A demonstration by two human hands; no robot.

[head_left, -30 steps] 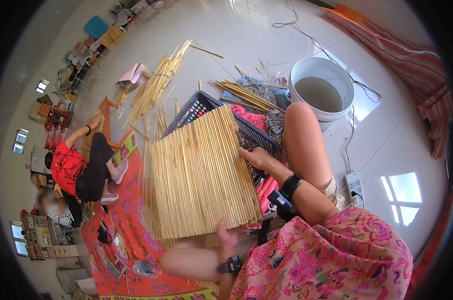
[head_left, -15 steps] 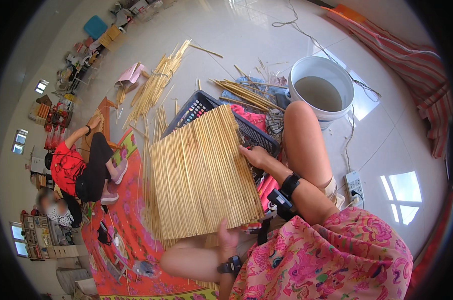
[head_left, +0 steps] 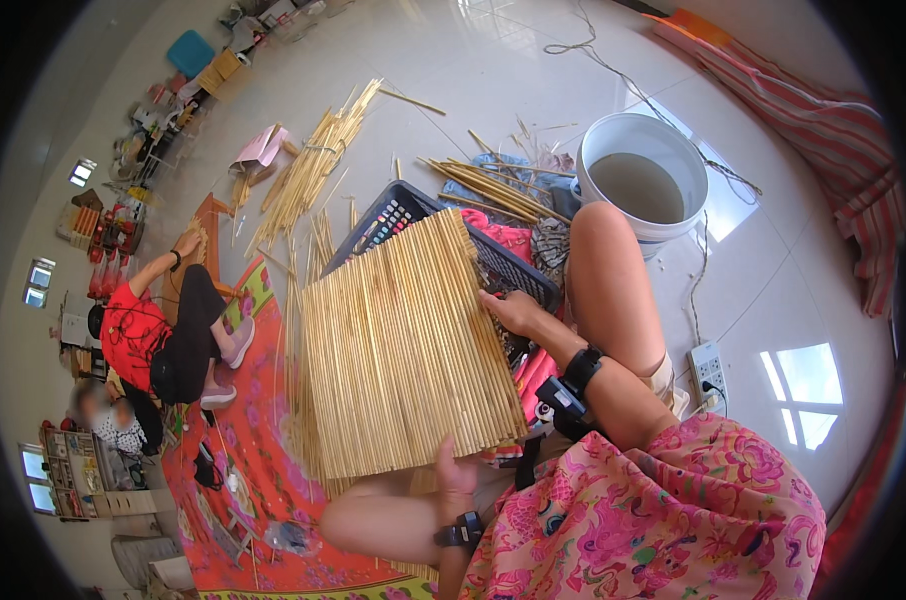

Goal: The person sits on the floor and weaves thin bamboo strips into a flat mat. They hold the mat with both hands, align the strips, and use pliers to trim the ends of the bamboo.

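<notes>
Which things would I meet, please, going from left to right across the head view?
Red shirt → pink shoes → mat → right hand → bucket → power strip.

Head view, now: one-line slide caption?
Reed panel, right hand at its right edge, left hand at its near edge, dark basket partly hidden behind.

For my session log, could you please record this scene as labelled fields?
Left hand: thumb over the near edge of a flat, straw-coloured panel of slender stalks
Right hand: at the panel's right edge
Partly covered: dark grey perforated plastic basket
Upper right: round white plastic bucket
Floor, upper left: tied bundle of pale yellow stalks
</notes>
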